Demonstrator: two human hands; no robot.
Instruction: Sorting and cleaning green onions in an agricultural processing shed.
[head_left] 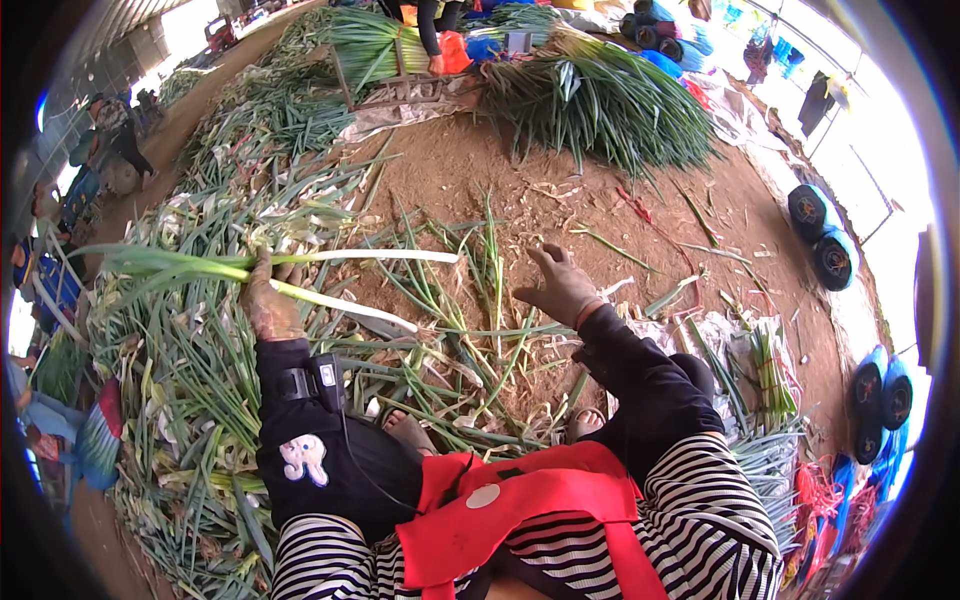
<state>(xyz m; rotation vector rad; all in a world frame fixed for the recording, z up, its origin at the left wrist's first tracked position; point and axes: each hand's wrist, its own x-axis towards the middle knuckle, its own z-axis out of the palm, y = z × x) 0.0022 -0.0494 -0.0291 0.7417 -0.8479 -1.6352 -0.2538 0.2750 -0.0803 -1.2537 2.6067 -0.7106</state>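
My left hand [270, 298], in a dirt-stained glove, is closed round two green onions [375, 256]. Their white stalks point right and their green leaves trail off to the left. Across from it, my right hand [560, 288] hovers over the bare soil with its gloved fingers spread and nothing in them. Loose onion leaves and trimmings [460, 320] lie on the ground below and between both hands. Beside my right knee lies a small bunch of green onions [770, 375].
A thick heap of discarded leaves [200, 410] covers the left side. At the back, large green onion bundles [600, 110] lie near another person's hand [436, 64]. Blue-wrapped rolls [825, 238] stand along the right edge. Several people work at far left.
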